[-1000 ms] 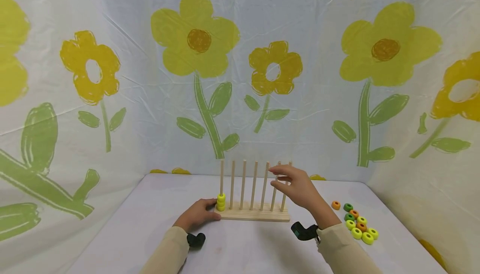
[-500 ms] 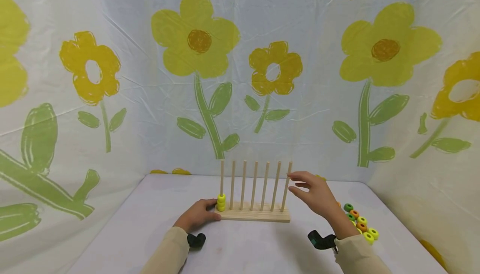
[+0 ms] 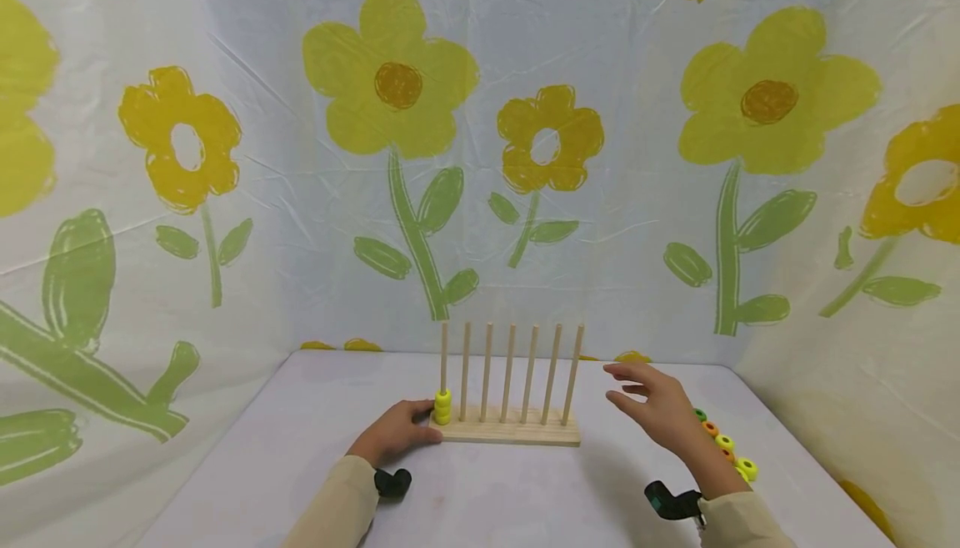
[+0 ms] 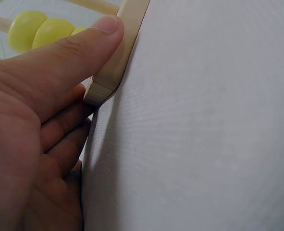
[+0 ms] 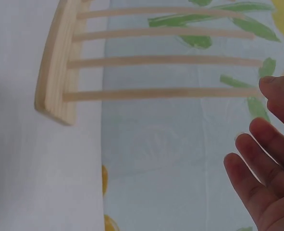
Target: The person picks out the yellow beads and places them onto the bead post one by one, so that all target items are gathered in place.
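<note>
Three yellow beads [image 3: 442,407] beside the left hand [image 3: 399,429].
It pinches the wooden peg rack [image 3: 510,432]; the empty right hand [image 3: 656,408], loosely spread, has withdrawn toward loose beads [image 3: 724,443], apparently leaving the rack merely steadied.

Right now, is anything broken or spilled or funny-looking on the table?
No, nothing stands out. The wooden rack looks whole and sits flat, with yellow rings neatly stacked on one end peg. The loose rings lie together, but the right arm hides some.
</note>
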Tool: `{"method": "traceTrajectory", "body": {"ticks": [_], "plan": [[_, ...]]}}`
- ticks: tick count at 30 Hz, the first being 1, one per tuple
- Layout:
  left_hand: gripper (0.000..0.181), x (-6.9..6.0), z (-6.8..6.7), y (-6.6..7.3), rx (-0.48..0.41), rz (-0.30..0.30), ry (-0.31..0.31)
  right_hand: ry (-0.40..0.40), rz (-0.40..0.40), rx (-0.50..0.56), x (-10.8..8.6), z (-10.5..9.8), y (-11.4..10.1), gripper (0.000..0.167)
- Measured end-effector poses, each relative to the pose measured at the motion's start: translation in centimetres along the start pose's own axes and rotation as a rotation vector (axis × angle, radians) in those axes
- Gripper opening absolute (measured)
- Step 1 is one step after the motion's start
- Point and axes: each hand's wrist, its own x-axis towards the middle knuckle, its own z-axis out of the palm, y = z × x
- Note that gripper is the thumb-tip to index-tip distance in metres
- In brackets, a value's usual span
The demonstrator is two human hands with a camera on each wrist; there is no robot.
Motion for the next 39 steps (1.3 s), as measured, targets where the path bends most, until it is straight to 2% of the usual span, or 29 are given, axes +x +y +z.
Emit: {"method": "traceTrajectory", "body": {"ticks": [8,18,25,35,39], "plan": [[0.079,0.2,0.0,-0.3,-0.004,0.007,-0.001,-0.004,0.001,-0.046,-0.8,-0.6,1.8,0.038],[0.077,0.2,0.0,0.2,0.008,-0.004,-0.003,-0.056,0.101,-0.081,-1.8,-1.8,3.8,0.039],[0.08,0.2,0.0,0.3,0.004,-0.024,-0.005,-0.064,0.131,-0.084,-2.7,-2.2,5.4,0.04],[0.08,0.1,0.0,0.0,0.006,-0.009,-0.001,-0.136,0.186,-0.123,-4.0,-3.3,7.0,0.042],[0.08,0.2,0.1,-0.1,0.004,-0.016,-0.005,-0.163,0.177,-0.108,-4.6,-3.7,7.9,0.043]]}}
